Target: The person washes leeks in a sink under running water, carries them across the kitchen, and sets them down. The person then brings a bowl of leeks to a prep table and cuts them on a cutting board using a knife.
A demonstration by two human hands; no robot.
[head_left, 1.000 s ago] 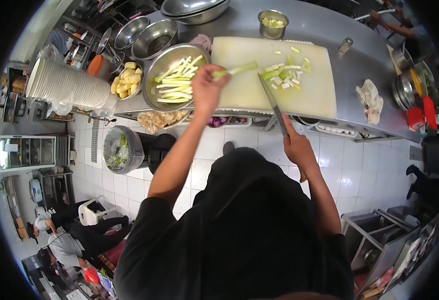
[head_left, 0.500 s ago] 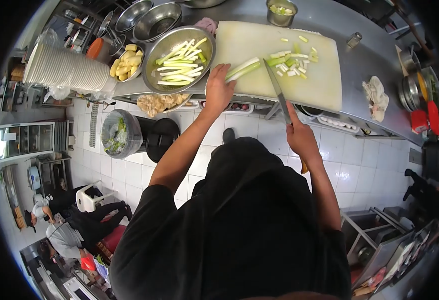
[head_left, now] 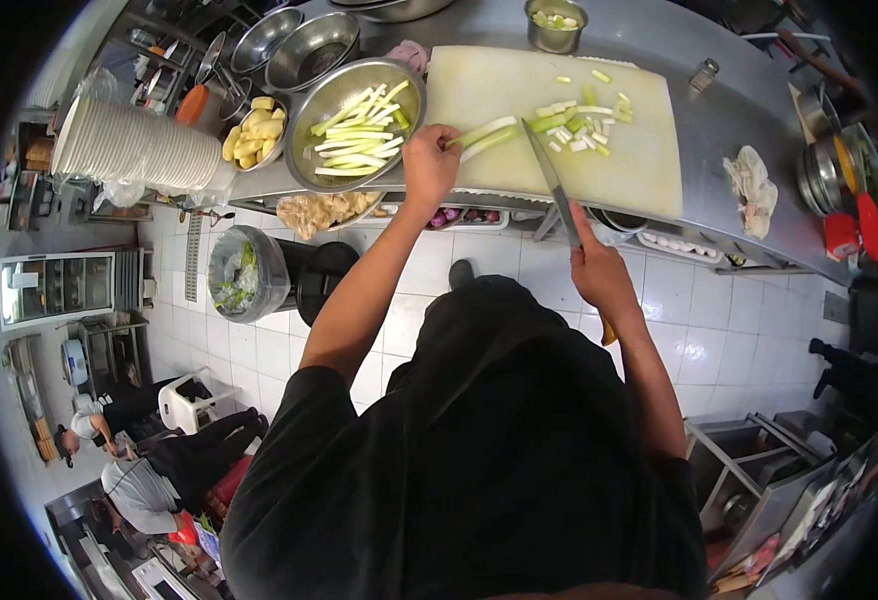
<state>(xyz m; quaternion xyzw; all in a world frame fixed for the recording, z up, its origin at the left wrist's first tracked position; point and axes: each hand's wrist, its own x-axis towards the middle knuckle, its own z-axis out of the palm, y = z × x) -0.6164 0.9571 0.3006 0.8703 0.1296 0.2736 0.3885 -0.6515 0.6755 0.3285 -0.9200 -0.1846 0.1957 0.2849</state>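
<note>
My left hand grips the near end of two pale green leek strips that lie on the white cutting board. My right hand holds a long knife by its handle, the blade slanting up over the board's front edge, its tip just right of the strips. A small heap of chopped leek pieces sits further back on the board. Left of the board, a steel bowl holds several more long leek strips.
A small steel cup of chopped pieces stands behind the board. A bowl of yellow chunks, empty steel bowls and stacked white plates are at left. A crumpled cloth lies right. A lined bin stands on the floor.
My left hand carried the leek strips from beside the bowl down onto the board and now holds them flat. The knife stayed over the board, its tip close to the strips.
</note>
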